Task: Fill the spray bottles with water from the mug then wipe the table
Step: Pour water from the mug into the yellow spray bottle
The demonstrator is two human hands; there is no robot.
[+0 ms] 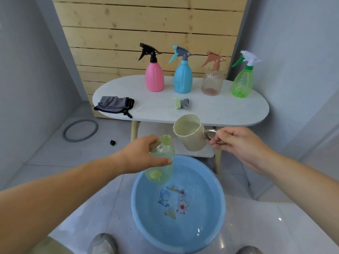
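Pinching the mug (190, 133) handle with my right hand (236, 143), I judge the thin, light bottle (161, 162) in my left hand (143, 154) will dent unless gripped just below its neck.

I can read no words, numbers or brand marks anywhere. The mug (190, 138) in my right hand (238, 145) and the open green bottle (166, 150) in my left hand (143, 154), mid frame, show plain sides. The only print is a coloured cartoon on the bottom of the blue basin (205, 222), lower middle, too blurred for any lettering.
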